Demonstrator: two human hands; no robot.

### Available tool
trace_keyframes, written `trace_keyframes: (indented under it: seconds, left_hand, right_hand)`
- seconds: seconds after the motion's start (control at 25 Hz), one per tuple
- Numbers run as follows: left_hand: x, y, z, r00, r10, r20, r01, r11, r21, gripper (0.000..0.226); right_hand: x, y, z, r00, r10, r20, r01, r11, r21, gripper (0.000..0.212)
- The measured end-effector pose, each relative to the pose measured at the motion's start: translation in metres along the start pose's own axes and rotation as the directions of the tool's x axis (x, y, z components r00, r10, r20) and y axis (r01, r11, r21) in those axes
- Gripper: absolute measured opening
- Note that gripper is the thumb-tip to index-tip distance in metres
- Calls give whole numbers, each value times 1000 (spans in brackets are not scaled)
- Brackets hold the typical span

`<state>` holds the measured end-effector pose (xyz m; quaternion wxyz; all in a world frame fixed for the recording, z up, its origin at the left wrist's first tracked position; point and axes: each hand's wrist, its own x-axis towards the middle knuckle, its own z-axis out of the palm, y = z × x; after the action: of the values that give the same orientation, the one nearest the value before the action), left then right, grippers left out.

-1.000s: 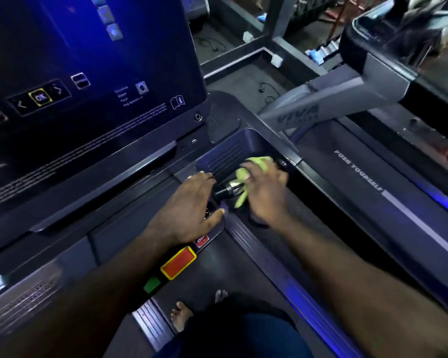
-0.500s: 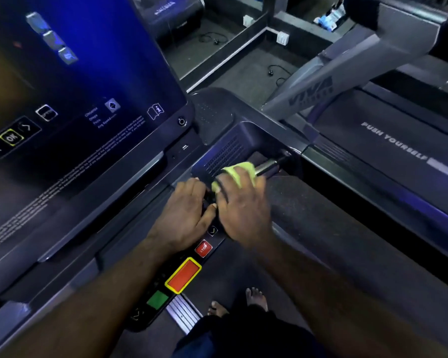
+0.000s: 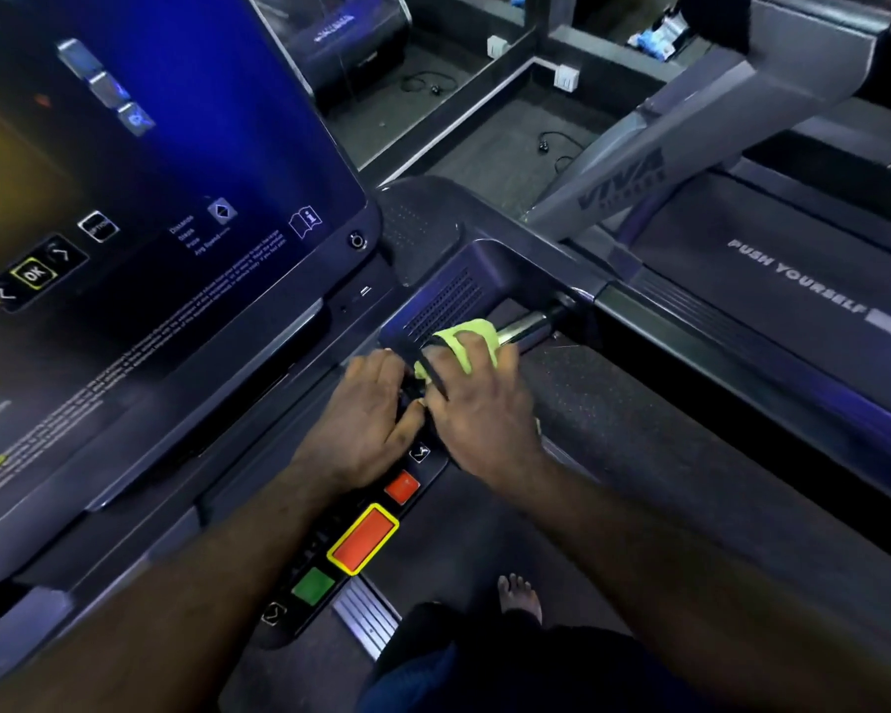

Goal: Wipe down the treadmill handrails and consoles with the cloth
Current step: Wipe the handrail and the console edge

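Head view: the right hand lies over a yellow-green cloth, fingers curled down around it and clamping it onto the chrome handrail bar. This bar runs from the vented housing at the console corner toward the right side rail. The cloth is bunched around the console end of the bar, and bare chrome shows just beyond the fingertips. A thin black cord crosses the cloth and the right forefinger. The left hand lies palm down just beside the right hand, fingers straight and close together on the ledge below the console screen, gripping nothing. Whether its thumb tip touches the right hand or only sits against it cannot be told. The screen is lit blue, with an OK key outlined in yellow at its lower left. Below the left wrist a dark control strip carries a small red button, a larger red button with a yellow border, and a green button, in that order toward the camera. A bare foot stands on the walking belt. To the right, the neighbouring treadmill shows the lettering PUSH YOURSELF on its belt, and its grey upright slopes away above it. A loose cable lies on the floor beyond the console.
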<state>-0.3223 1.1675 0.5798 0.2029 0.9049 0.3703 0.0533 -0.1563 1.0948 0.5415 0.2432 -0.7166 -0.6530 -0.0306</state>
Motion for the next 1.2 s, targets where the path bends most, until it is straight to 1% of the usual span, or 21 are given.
trace_keyframes:
  seconds: [0.08,0.12,0.16,0.24,0.32,0.36,0.44,0.52,0.6,0.64,0.68,0.72,0.76,0.8,0.88,1.0,1.04,1.08,1.12,1.16,1.2]
  left_hand:
    - [-1,2,0,1000,-6,-5,6,1000,-11,31]
    - [0,2,-1,1000,-7,-5,7,1000,-19,32]
    - [1,3,-2,1000,-10,-2,10,999,-30,33]
    - [0,3,-3,1000,-8,-3,8,1000,-20,35]
    - [0,3,-3,1000,-2,-6,2,1000,-28,32]
    - [1,3,-3,1000,0,-12,0,999,-44,31]
    - [-2,3,-3,1000,-4,-23,2,995,-97,27]
    - [-3,2,-5,999,-20,-37,13,985,-172,25]
    - [-3,1,-4,998,-18,-53,9,986,-164,22]
    - [-3,1,-3,998,-21,-54,12,988,-152,21]
    - [-2,1,-3,998,-26,-49,19,989,-145,21]
    - [-1,0,-2,999,-28,-41,22,990,-137,21]
    - [1,-1,-1,999,-25,-38,20,992,-126,21]
    - [1,-1,-1,999,-25,-38,21,993,-116,21]
    - [0,-2,-1,999,-18,-46,12,992,-122,20]
    - [0,-1,0,998,-11,-58,4,993,-118,17]
    - [0,-1,0,998,-7,-67,-1,994,-112,15]
    - [0,-1,-1,997,-3,-73,-5,994,-111,14]
    - [2,-2,-1,997,-3,-73,-5,994,-113,14]
    - [3,-3,0,997,-1,-73,-7,993,-114,15]
    - [3,-3,0,997,0,-75,-9,994,-113,16]
  right_hand:
    - [12,38,0,994,-103,29,104,993,-59,39]
    - [22,62,-1,991,-104,84,114,984,-134,38]
    - [31,85,-4,991,-48,122,71,979,-191,39]
    - [37,108,-4,988,141,70,-128,978,-163,42]
    - [31,83,1,955,296,-24,-297,951,-89,42]
    - [24,57,6,949,316,-19,-317,946,-69,41]
    - [2,5,10,967,255,18,-256,966,23,41]
    - [-12,-12,9,993,118,10,-118,989,84,44]
    - [-3,22,3,996,-87,14,87,996,12,43]
    - [5,49,3,991,-127,36,129,990,-51,42]
    - [17,75,1,996,-78,49,83,992,-96,41]
    - [27,97,-3,997,27,66,-19,993,-118,40]
    - [31,111,-6,991,121,55,-114,986,-118,39]
    - [32,116,-6,985,171,23,-167,980,-110,37]
    - [30,111,-2,985,171,7,-170,983,-63,37]
    - [32,109,-7,972,212,104,-228,957,181,45]
    - [35,109,-14,960,255,112,-278,907,316,43]
    - [38,109,-23,936,324,134,-348,801,487,39]
    - [39,108,-35,894,410,182,-418,614,669,37]
    - [36,106,-47,851,460,253,-437,354,827,36]
    - [31,101,-60,820,481,310,-404,104,909,36]
